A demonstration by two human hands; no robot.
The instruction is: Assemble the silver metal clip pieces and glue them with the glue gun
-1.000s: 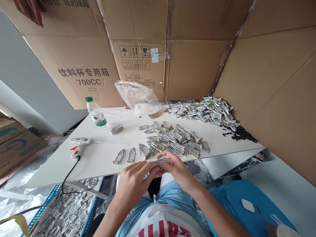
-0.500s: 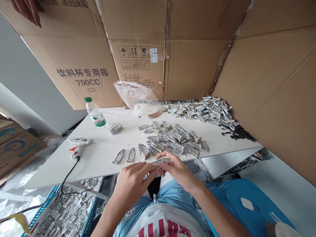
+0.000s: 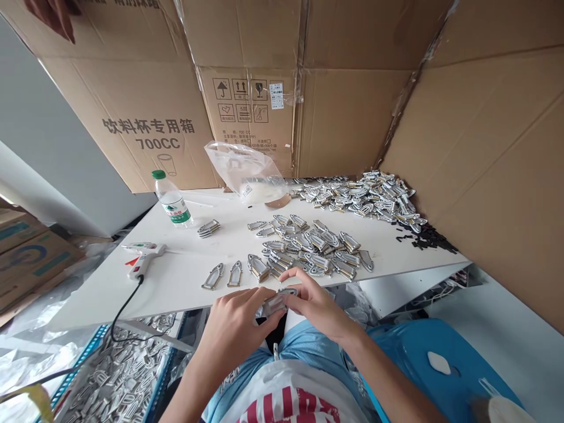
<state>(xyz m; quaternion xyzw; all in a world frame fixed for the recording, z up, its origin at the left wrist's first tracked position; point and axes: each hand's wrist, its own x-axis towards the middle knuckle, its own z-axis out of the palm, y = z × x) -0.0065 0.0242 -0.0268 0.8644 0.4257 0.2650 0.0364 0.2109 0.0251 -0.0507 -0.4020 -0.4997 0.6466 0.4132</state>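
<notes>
Both hands meet at the near edge of the white table point(image 3: 185, 288), just above my lap. My left hand point(image 3: 235, 326) and my right hand point(image 3: 315, 305) pinch the same small silver pointed-arch metal piece point(image 3: 277, 301) between their fingertips. Just beyond them lies a loose spread of similar metal pieces point(image 3: 312, 247). Two single pieces point(image 3: 224, 276) lie side by side to the left of it. A far bigger heap of the pieces point(image 3: 365, 197) fills the table's back right corner.
A white glue gun point(image 3: 143, 261) with a black cord lies at the table's left. A green-capped water bottle point(image 3: 171, 202), a small stack of pieces point(image 3: 208, 228) and a clear plastic bag point(image 3: 247, 173) stand farther back. Cardboard walls point(image 3: 352, 106) enclose the table. More pieces fill a bin point(image 3: 114, 382) below left.
The hands stayed together at the table edge; the held piece has been turned slightly and sits a little lower and more to the left between the fingers.
</notes>
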